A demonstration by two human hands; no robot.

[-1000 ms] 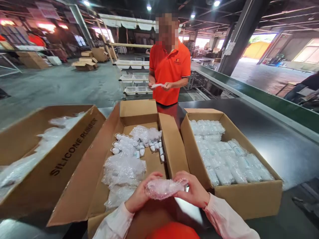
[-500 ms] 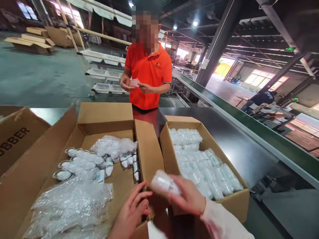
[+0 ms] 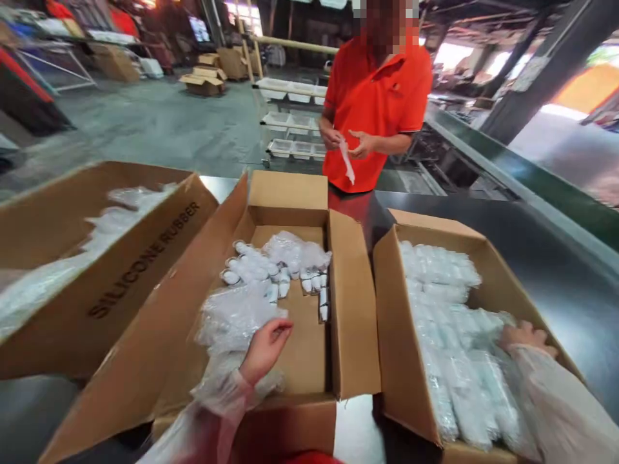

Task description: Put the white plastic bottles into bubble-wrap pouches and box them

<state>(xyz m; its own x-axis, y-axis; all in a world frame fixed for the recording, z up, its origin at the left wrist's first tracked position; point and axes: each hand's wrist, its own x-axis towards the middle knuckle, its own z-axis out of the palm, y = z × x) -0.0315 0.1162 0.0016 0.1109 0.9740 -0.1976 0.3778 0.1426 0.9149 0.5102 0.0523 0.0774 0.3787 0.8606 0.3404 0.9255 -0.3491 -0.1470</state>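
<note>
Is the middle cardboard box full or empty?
Partly full: the middle cardboard box holds white bottles and plastic wrapping, but its bare bottom shows.

White rectangular plastic trays (image 3: pixel 297 149) line a pale-railed rack (image 3: pixel 296 43); brown cardboard cartons (image 3: pixel 202 84) sit on the grey-green floor (image 3: pixel 164 132).

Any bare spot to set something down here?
In the middle box, bare cardboard lies between the left hand and the box's right wall. Dark tabletop is bare between the right box and the conveyor. Crowded: most of the right box, packed with wrapped bundles, and the middle box's left side.
</note>
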